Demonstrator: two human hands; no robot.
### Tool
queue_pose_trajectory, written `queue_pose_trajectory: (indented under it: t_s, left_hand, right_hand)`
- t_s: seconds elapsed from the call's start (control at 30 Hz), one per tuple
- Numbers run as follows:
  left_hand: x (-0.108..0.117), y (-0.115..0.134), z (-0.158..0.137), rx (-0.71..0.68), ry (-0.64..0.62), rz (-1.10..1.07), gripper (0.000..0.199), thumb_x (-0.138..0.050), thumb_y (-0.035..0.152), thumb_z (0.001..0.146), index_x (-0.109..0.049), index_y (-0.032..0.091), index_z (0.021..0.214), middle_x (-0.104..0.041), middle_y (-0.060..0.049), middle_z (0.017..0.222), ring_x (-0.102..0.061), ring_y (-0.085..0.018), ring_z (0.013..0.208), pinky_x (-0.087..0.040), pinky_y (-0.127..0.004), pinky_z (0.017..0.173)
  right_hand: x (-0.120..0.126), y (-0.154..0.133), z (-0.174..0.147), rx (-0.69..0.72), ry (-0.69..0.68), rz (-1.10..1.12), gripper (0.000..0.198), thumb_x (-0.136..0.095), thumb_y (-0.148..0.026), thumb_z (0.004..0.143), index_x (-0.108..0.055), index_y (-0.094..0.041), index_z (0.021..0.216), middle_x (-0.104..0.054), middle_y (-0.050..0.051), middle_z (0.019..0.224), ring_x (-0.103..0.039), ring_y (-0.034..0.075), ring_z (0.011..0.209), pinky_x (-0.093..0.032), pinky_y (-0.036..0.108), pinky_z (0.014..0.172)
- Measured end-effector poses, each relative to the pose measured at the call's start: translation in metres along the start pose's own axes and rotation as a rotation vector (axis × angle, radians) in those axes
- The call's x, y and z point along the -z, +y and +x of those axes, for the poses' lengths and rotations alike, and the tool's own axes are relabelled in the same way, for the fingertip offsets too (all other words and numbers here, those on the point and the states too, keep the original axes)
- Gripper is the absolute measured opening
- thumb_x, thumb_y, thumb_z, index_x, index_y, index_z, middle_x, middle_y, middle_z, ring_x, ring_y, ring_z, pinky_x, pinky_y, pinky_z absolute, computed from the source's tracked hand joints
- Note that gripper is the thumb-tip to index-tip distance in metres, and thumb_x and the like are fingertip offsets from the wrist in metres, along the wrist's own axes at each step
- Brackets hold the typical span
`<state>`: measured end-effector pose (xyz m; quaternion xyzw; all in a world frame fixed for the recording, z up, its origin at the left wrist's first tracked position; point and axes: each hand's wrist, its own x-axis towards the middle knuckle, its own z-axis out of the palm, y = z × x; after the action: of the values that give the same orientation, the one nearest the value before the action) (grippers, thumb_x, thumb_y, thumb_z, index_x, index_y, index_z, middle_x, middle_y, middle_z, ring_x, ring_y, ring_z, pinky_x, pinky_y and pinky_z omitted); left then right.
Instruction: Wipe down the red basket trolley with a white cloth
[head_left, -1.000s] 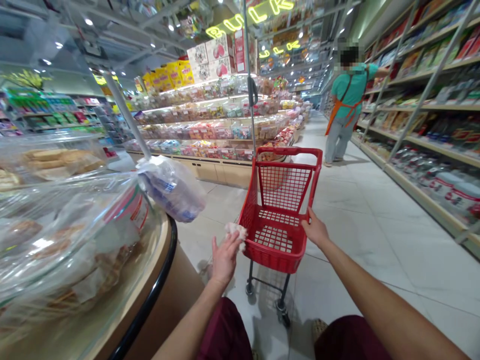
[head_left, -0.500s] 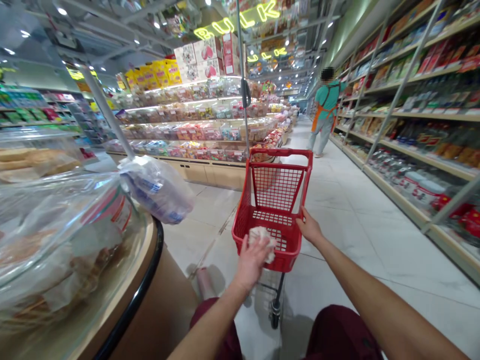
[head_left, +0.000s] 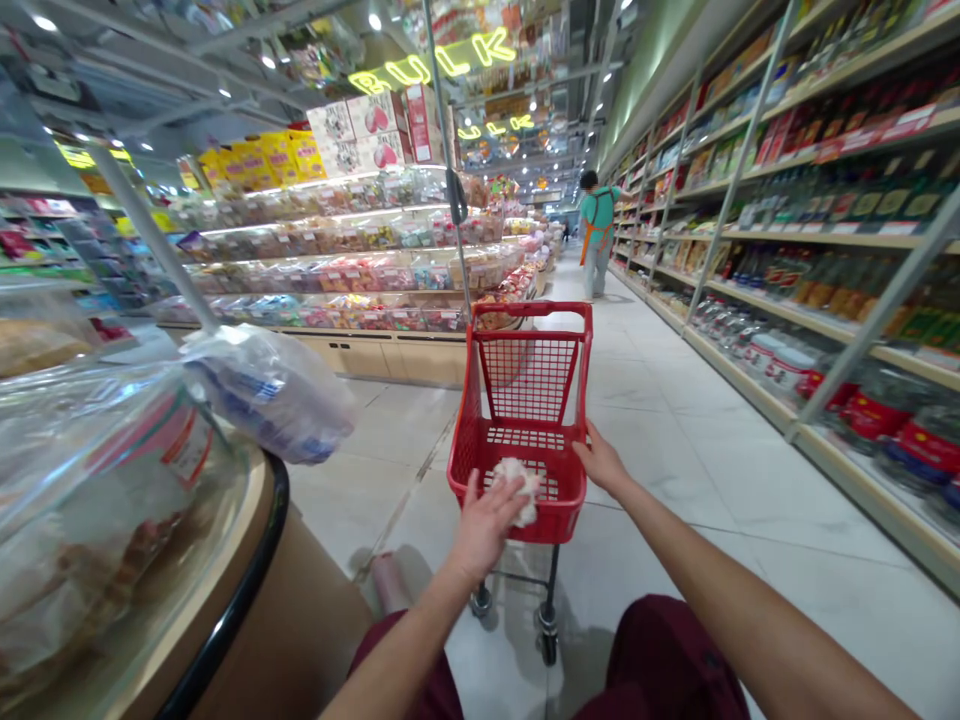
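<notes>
A small red shopping cart (head_left: 463, 430) stands right in front of me, its plastic basket full of grid holes. My left hand (head_left: 480, 527) is at the near left part of the basket, fingers somewhat spread over a crumpled white cloth (head_left: 519, 482) that it holds against the near wall. On the right side of the basket, my right hand (head_left: 604, 464) is closed on the rim; its fingertips are partly hidden by the cart wall.
A rounded counter (head_left: 259, 545) with covered bakery goods is close on my left; a plastic bag (head_left: 270, 390) hangs by its pole. Candy shelves (head_left: 337, 260) are ahead, bottle shelves (head_left: 847, 360) on the right. A person in a green shirt (head_left: 599, 210) stands down the aisle.
The view has turned a little to the right, so the cart and shelves sit further left. The person in green appears smaller and further off. My left fingers look more spread on the cloth.
</notes>
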<state>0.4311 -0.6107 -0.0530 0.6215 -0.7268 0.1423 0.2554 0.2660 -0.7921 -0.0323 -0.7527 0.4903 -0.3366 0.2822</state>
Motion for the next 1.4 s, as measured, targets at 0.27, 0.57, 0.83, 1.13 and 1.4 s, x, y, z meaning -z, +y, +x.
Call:
queue_pose_trajectory:
  t_s: [0.27, 0.57, 0.83, 1.13, 1.4]
  left_hand:
    - [-0.010, 0.007, -0.004, 0.012, 0.029, 0.003, 0.036, -0.038, 0.014, 0.081, -0.054, 0.031, 0.109, -0.053, -0.001, 0.121, -0.045, -0.017, 0.115, -0.007, -0.051, 0.106]
    - [0.000, -0.020, -0.017, 0.215, 0.088, 0.072, 0.041, -0.038, 0.009, 0.078, -0.054, 0.027, 0.112, -0.049, -0.006, 0.125, -0.043, -0.020, 0.117, -0.013, -0.050, 0.105]
    - [-0.004, 0.003, 0.005, 0.388, 0.229, -0.166, 0.039, -0.042, 0.009, 0.074, -0.058, 0.026, 0.104, -0.053, -0.007, 0.122, -0.048, -0.022, 0.112, -0.018, -0.055, 0.102]
    - [0.004, 0.049, 0.005, 0.232, 0.146, -0.467, 0.049, -0.037, 0.016, 0.079, -0.034, 0.018, 0.128, -0.045, -0.009, 0.129, -0.041, -0.020, 0.119, -0.029, -0.043, 0.102]
    - [0.027, 0.001, 0.012, 0.199, -0.035, -0.139, 0.048, -0.039, 0.017, 0.078, -0.036, 0.018, 0.126, -0.040, -0.011, 0.132, -0.027, -0.022, 0.127, -0.017, -0.051, 0.104]
  right_hand:
    - [-0.005, -0.002, -0.022, -0.058, 0.008, 0.031, 0.042, -0.036, -0.020, 0.076, -0.046, -0.019, 0.117, -0.063, 0.006, 0.102, -0.059, 0.018, 0.089, -0.044, 0.027, 0.076]
    - [-0.002, 0.011, -0.025, -0.054, 0.043, 0.066, 0.036, -0.036, -0.029, 0.079, -0.052, -0.021, 0.111, -0.066, 0.004, 0.093, -0.061, 0.018, 0.083, -0.046, 0.028, 0.073]
    - [0.012, -0.024, -0.066, 0.226, 0.196, 0.207, 0.043, -0.042, -0.027, 0.078, -0.048, -0.014, 0.118, -0.048, 0.011, 0.124, -0.041, 0.022, 0.117, -0.030, 0.039, 0.100]
    - [-0.048, -0.091, -0.126, 0.059, -0.090, 0.990, 0.054, -0.051, -0.036, 0.076, -0.039, -0.018, 0.126, -0.056, 0.007, 0.117, -0.052, 0.019, 0.106, -0.039, 0.035, 0.093]
    - [-0.021, -0.057, -0.110, 0.369, 0.228, 0.275, 0.045, -0.042, -0.013, 0.075, -0.049, -0.018, 0.119, -0.046, 0.010, 0.127, -0.041, 0.020, 0.118, -0.032, 0.039, 0.100]
